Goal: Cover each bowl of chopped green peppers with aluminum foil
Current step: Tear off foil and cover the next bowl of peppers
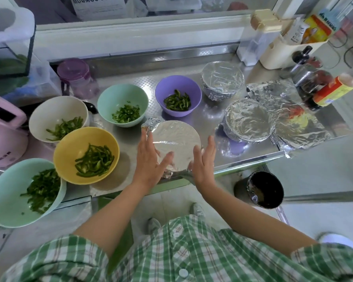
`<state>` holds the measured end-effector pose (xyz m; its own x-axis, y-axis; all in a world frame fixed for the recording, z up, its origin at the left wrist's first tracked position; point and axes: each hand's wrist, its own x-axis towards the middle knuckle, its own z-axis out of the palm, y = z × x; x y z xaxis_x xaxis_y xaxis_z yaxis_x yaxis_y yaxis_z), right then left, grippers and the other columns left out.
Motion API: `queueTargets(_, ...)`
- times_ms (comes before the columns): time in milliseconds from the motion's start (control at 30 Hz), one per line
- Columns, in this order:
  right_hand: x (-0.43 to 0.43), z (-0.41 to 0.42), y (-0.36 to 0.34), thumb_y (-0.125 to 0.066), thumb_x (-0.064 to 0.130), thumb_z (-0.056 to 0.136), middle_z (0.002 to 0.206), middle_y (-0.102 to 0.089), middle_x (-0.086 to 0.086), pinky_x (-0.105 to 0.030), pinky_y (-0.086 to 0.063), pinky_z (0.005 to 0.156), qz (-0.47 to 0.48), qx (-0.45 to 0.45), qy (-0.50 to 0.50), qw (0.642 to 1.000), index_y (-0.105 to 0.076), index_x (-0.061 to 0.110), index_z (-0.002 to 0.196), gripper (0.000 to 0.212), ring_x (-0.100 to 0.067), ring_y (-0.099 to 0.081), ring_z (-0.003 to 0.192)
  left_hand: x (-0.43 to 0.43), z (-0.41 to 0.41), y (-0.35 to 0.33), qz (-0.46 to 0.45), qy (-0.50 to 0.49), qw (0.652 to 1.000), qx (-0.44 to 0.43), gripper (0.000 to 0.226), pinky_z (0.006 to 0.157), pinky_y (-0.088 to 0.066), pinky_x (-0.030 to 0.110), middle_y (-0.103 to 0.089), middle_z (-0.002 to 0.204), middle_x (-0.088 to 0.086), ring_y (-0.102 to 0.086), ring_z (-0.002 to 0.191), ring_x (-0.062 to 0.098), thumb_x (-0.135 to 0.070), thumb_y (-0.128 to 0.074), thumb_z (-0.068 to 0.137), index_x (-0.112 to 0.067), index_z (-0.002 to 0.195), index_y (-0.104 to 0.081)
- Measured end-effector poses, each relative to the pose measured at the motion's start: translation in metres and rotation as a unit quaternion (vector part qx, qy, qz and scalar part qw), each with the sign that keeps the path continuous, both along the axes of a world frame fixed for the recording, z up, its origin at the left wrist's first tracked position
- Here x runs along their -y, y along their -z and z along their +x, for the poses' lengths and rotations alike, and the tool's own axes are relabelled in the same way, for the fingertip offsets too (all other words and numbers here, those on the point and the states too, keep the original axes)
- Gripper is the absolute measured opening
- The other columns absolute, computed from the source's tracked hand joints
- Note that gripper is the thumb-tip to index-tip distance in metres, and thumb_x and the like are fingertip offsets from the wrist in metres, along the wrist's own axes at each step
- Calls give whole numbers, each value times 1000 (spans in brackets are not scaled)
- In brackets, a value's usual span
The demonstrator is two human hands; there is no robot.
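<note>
Both your left hand [151, 159] and right hand [204, 161] press, fingers straight, against the round foil-covered bowl [177, 137] by the shiny steel counter [130, 137] front edge.

Steel counter [128, 137] in front of me. Left half, five uncovered bowls of chopped green pepper: near mint bowl [6, 196], yellow bowl [69, 151], white bowl [49, 112] crowded together; far mint bowl [118, 94] and purple bowl [177, 84] behind. Near-edge foiled bowl [177, 137] sits closest to me, back foiled bowl [222, 78] and right foiled bowl [248, 121] further right. Loose foil sheets [289, 119] lie at the right end
</note>
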<state>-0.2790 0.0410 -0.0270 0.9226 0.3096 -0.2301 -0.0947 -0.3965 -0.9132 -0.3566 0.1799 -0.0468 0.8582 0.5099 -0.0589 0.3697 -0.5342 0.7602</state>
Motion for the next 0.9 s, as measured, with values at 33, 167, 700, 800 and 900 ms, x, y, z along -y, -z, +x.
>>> queueTargets(33,-3,-5,2,-34,35,105,163,-2,5,-37,-9,122,14,-21,-2,1000,-2,18,156,63,-10,-4,149,0,4,1,-32,-14,999,9,102,125,-5,44,4,166,11,1,153,23,-74,-36,86,-12,158,1)
queueTargets(167,-11,-7,12,-33,49,101,163,-1,4,-50,-14,121,19,-70,0,997,-1,23,156,68,-16,-4,150,3,13,5,-93,-44,995,-16,84,124,-8,47,1,166,8,0,152,20,-52,-36,97,-12,157,6)
queueTargets(700,10,64,28,-75,71,66,162,-15,0,-51,-26,118,-46,-66,-241,967,1,33,154,122,-17,-20,148,12,-3,15,-63,-66,995,-27,127,116,-29,47,-28,154,13,-24,141,27,-83,-59,65,-9,156,-8)
queueTargets(800,17,69,25,-81,68,56,164,2,1,-50,-20,120,-93,-20,-304,948,20,27,151,145,-18,-8,150,14,-2,14,-50,-61,996,-34,142,118,-27,47,-21,154,17,-18,144,29,-83,-68,54,-8,156,-2)
queueTargets(900,22,71,22,-87,51,57,162,13,-4,-48,-14,121,-115,29,-343,932,26,16,149,150,-18,3,150,15,-4,12,-35,-43,997,-47,148,120,-21,45,-13,160,15,-12,148,28,-76,-75,52,-8,156,5)
